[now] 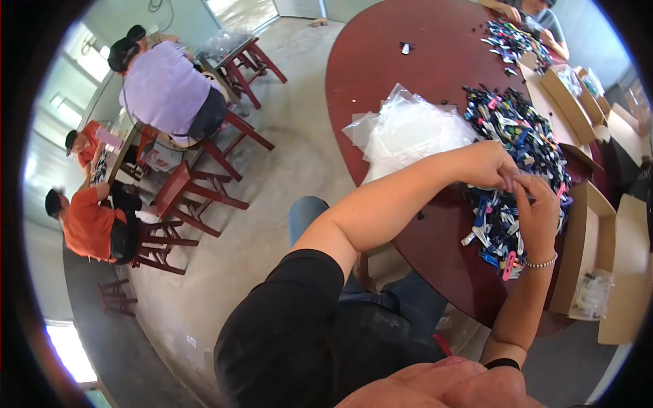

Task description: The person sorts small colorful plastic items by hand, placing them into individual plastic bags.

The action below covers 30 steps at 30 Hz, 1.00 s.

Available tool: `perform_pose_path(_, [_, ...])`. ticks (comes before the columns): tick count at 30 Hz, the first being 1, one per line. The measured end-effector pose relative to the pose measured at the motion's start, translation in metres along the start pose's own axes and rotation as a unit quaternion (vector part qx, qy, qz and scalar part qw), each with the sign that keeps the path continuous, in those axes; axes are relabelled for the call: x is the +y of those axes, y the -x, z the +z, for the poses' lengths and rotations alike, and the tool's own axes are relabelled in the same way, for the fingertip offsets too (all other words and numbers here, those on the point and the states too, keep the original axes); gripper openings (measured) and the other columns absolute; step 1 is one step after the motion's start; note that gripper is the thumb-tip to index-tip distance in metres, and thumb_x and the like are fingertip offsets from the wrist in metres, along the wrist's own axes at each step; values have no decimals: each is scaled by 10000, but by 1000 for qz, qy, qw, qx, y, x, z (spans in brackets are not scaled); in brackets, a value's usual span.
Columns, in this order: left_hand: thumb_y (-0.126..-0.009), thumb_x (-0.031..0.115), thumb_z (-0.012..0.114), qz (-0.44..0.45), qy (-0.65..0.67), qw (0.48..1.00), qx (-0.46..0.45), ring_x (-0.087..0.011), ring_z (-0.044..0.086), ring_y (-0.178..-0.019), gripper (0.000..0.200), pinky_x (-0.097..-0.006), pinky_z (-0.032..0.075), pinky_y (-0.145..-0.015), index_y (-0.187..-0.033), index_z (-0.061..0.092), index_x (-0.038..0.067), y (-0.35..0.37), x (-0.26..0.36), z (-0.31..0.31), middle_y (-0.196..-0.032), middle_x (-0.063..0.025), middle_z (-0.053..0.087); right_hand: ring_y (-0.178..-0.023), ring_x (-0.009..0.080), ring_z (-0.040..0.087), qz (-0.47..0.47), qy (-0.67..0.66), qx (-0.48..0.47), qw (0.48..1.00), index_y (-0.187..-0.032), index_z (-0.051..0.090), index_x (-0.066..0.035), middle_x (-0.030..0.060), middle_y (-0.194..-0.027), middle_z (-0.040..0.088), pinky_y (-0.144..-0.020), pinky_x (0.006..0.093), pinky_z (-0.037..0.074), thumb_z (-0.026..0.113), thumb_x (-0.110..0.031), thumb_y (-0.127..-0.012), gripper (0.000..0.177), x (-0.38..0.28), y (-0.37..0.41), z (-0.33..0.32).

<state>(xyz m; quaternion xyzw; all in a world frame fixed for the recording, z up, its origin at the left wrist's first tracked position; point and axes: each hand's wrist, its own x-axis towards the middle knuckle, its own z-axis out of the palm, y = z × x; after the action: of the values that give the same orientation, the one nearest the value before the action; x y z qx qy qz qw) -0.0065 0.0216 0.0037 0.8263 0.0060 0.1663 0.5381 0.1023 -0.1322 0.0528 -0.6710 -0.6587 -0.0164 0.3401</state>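
Left hand [490, 166]: fingers curled in, tips pinched tight. Right hand [537, 211]: fingers raised, tips meeting the left's. Both close on one spot, at 11 o'clock from the right palm. I read a single small clip [516, 181] between them, but fingers cover most of it, so I can't call its colour or shape. Bracelet [541, 262] on the right wrist.

The clip sits in the fingertips just above the pile [517, 129], near the table's edge on my side.

Handling, my judgement:
- light, stiff, small; looks like plastic with some metal
- smooth, so easy to fumble, but not fragile
- take it by the flat sides near the middle, fingertips only
- the pile is tangled, so lifting one piece may drag its neighbours

Outward from the hands:
- the pile runs from 12 to 6 o'clock on a dark red table [381, 61]
- clear bags [408, 129] heaped at 10 o'clock, touching the pile; soft and slippery
- open boxes [585, 238] at 3 o'clock, just beside the table edge; the lower one holds clear packets
- second heap [510, 41] at 12 o'clock, well apart, with another person's hand [559, 49] beside it
- far out at 9 o'clock: red stools [190, 197] and three seated people, one in lilac [166, 88] and two in orange
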Motion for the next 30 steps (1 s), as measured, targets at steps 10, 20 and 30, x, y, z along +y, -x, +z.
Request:
perform_pose_path(10, [-758, -31, 689, -66, 23, 998, -12, -83, 634, -857, 329, -245, 498, -788, -1078, 679, 42, -1, 4, 7, -923, -42, 707, -755, 81, 588, 96, -201, -51, 974, -1062, 639, -1, 74, -979, 690, -664, 207, 445, 570, -8, -875, 199, -20, 8, -10])
perform_pose_path(20, [-696, 46, 701, -36, 8, 983, -179, -108, 588, -1015, 605, -257, 458, -887, -1278, 539, 26, 8, 32, -3, -1144, -75, 646, -824, 256, 662, -10, -141, -202, 969, -1149, 589, 23, 169, -997, 673, -696, 326, 510, 685, -68, -776, 396, -8, 17, -18])
perform_pose_path(30, [-706, -25, 669, -85, 208, 940, -257, -92, 553, -999, 554, -260, 459, -857, -1243, 536, 10, 2, 15, 6, -1115, -35, 618, -759, 292, 650, -37, -107, -186, 976, -1010, 642, 3, 173, -908, 667, -664, 344, 500, 705, -101, -774, 265, -6, 19, -17])
